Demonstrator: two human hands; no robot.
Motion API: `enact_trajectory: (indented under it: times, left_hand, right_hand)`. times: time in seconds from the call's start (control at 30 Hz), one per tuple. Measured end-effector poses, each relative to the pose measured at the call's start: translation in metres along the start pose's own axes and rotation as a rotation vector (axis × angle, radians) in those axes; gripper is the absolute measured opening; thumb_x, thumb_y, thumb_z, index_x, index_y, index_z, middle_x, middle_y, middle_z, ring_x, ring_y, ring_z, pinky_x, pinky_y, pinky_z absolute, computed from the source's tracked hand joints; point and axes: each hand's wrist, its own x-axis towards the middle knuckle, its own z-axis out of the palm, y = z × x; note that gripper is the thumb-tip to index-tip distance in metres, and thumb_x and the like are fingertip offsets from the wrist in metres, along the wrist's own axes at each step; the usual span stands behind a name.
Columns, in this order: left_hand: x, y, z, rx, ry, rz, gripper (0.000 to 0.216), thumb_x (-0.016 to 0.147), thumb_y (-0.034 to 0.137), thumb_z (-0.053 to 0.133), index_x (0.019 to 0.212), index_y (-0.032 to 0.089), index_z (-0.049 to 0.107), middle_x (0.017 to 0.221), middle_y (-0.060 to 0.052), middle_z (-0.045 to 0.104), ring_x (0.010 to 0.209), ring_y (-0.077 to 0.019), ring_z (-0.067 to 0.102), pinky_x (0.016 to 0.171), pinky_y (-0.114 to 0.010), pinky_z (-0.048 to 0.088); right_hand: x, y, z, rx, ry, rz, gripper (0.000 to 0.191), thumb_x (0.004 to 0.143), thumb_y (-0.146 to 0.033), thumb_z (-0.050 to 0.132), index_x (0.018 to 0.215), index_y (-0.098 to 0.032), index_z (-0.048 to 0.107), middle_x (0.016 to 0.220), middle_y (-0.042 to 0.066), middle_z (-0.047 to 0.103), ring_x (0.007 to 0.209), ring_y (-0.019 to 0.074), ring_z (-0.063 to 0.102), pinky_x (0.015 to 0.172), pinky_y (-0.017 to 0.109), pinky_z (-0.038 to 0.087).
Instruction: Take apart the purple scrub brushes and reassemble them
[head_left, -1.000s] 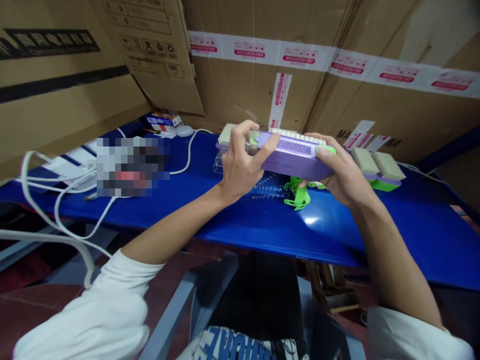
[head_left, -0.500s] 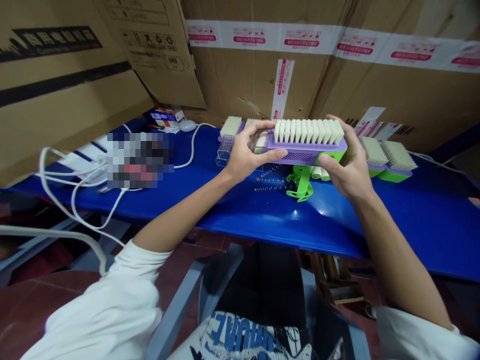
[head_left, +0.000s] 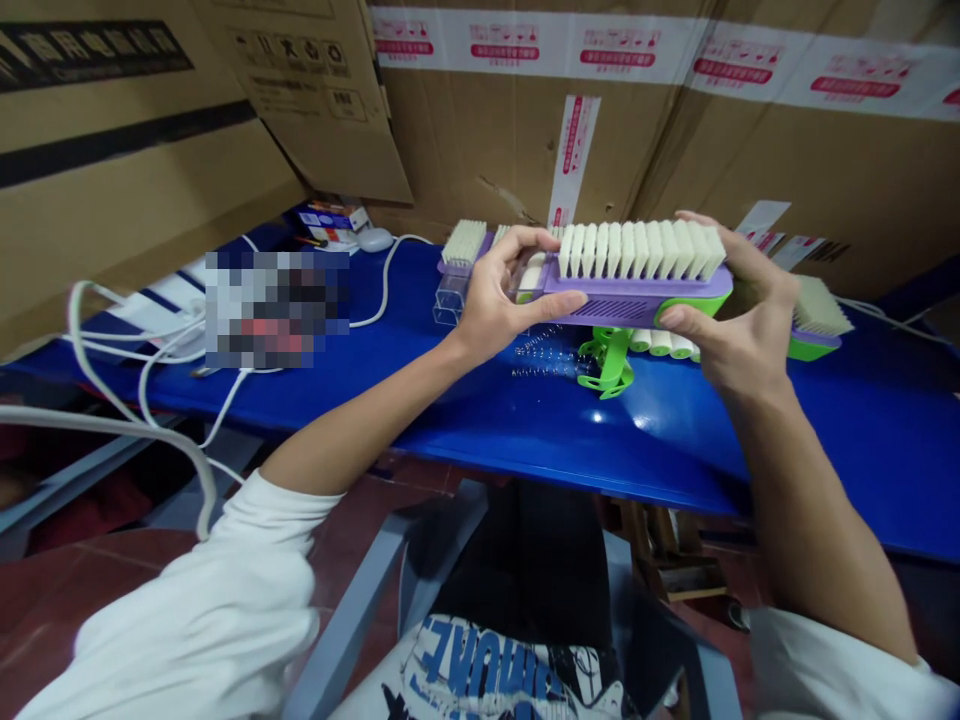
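Note:
Both hands hold a purple-and-green brush [head_left: 630, 300] above the blue table, its cream bristles facing up. My left hand [head_left: 499, 295] is closed around its clear plastic left end, thumb along the purple side. Around the green right end wraps my right hand [head_left: 750, 315], its thumb pressing the green part. Beneath the brush lie several thin metal springs [head_left: 546, 355], a bright green plastic piece [head_left: 613, 365] and several white cylinders [head_left: 660, 343]. Another bristled brush [head_left: 463, 243] sits behind my left hand, and one more [head_left: 819, 310] is partly hidden beyond my right hand.
Cardboard walls [head_left: 480, 130] with printed tape close off the back and left of the blue table [head_left: 450, 430]. White cables [head_left: 142, 400] loop over its left side, near a blurred-out patch. A small box [head_left: 334, 220] and a white mouse [head_left: 375, 239] stand at the back left.
The brush has shifted right and appears a little larger. My right hand has moved right with it, covering more of the brush behind. The view has tilted slightly downward.

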Motion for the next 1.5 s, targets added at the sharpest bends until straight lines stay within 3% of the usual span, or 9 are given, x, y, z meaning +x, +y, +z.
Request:
enact_trajectory:
  times: [0.17, 0.3, 0.5, 0.7, 0.87, 1.07, 1.17, 1.3, 1.5]
  left_hand:
    - [0.004, -0.001, -0.007, -0.039, -0.034, -0.048, 0.063, 0.081, 0.058, 0.108, 0.119, 0.026, 0.070, 0.122, -0.005, 0.079, 0.123, -0.0262, 0.083, 0.102, -0.035, 0.069]
    - [0.017, -0.019, -0.026, -0.127, 0.004, -0.044, 0.071, 0.079, 0.076, 0.103, 0.118, 0.026, 0.070, 0.120, -0.006, 0.080, 0.129, -0.0315, 0.081, 0.102, -0.042, 0.069]
    - [0.035, -0.048, -0.046, -0.356, 0.110, -0.021, 0.056, 0.079, 0.067, 0.107, 0.112, 0.034, 0.076, 0.120, -0.001, 0.084, 0.148, -0.0394, 0.071, 0.126, -0.061, 0.056]
    - [0.036, -0.048, -0.050, -0.477, 0.264, -0.203, 0.066, 0.074, 0.064, 0.112, 0.107, 0.027, 0.069, 0.114, -0.003, 0.078, 0.138, -0.0361, 0.067, 0.117, -0.057, 0.054]
    - [0.039, -0.046, -0.052, -0.520, 0.302, -0.224, 0.058, 0.089, 0.064, 0.105, 0.106, 0.024, 0.066, 0.109, -0.004, 0.076, 0.130, -0.0310, 0.070, 0.111, -0.049, 0.053]
    - [0.036, -0.032, -0.042, -0.513, 0.381, -0.209, 0.069, 0.080, 0.084, 0.101, 0.102, 0.027, 0.069, 0.111, -0.005, 0.079, 0.135, -0.0341, 0.074, 0.100, -0.044, 0.061]
    - [0.033, -0.024, -0.037, -0.537, 0.395, -0.225, 0.055, 0.092, 0.069, 0.100, 0.102, 0.025, 0.069, 0.106, -0.004, 0.078, 0.133, -0.0330, 0.075, 0.107, -0.047, 0.062]
    - [0.031, -0.020, -0.032, -0.570, 0.404, -0.254, 0.047, 0.091, 0.049, 0.106, 0.105, 0.023, 0.069, 0.115, -0.007, 0.079, 0.138, -0.0340, 0.077, 0.110, -0.045, 0.066]
    - [0.027, -0.024, -0.027, -0.564, 0.371, -0.218, 0.053, 0.085, 0.050, 0.111, 0.110, 0.024, 0.071, 0.129, -0.007, 0.079, 0.150, -0.0388, 0.074, 0.121, -0.052, 0.067]
  right_hand:
    - [0.002, -0.003, -0.007, 0.223, -0.012, 0.144, 0.076, 0.067, -0.074, 0.110, 0.129, -0.034, 0.093, 0.133, 0.009, 0.088, 0.133, 0.0431, 0.081, 0.126, 0.069, 0.060]
    - [0.010, 0.016, -0.015, 0.330, 0.045, 0.214, 0.088, 0.051, -0.086, 0.110, 0.118, -0.031, 0.094, 0.119, 0.010, 0.087, 0.116, 0.0380, 0.084, 0.110, 0.067, 0.070]
    - [0.031, 0.082, -0.046, 0.398, 0.296, 0.052, 0.075, 0.065, -0.080, 0.108, 0.115, -0.028, 0.092, 0.102, 0.007, 0.077, 0.091, 0.0303, 0.082, 0.097, 0.065, 0.072]
    - [0.033, 0.099, -0.049, 0.396, 0.465, 0.061, 0.061, 0.067, -0.075, 0.109, 0.103, -0.029, 0.092, 0.103, 0.008, 0.077, 0.095, 0.0274, 0.078, 0.107, 0.061, 0.069]
    - [0.015, 0.081, -0.019, 0.030, 0.244, -0.019, 0.067, 0.080, -0.080, 0.099, 0.126, -0.033, 0.090, 0.122, 0.009, 0.081, 0.112, 0.0323, 0.079, 0.114, 0.067, 0.065]
    - [0.013, 0.049, 0.005, -0.268, -0.016, -0.178, 0.075, 0.087, -0.082, 0.094, 0.143, -0.033, 0.082, 0.142, 0.013, 0.080, 0.135, 0.0413, 0.077, 0.120, 0.066, 0.064]
    - [0.014, 0.037, 0.015, -0.284, -0.129, -0.214, 0.078, 0.090, -0.080, 0.093, 0.150, -0.033, 0.078, 0.146, 0.013, 0.081, 0.136, 0.0419, 0.078, 0.120, 0.065, 0.063]
    - [0.007, 0.035, 0.026, -0.416, -0.283, -0.240, 0.073, 0.096, -0.083, 0.085, 0.148, -0.032, 0.079, 0.149, 0.015, 0.080, 0.140, 0.0442, 0.074, 0.121, 0.068, 0.060]
    - [-0.001, 0.037, 0.035, -0.604, -0.362, -0.253, 0.083, 0.096, -0.092, 0.074, 0.144, -0.025, 0.085, 0.144, 0.022, 0.073, 0.134, 0.0476, 0.068, 0.118, 0.073, 0.058]
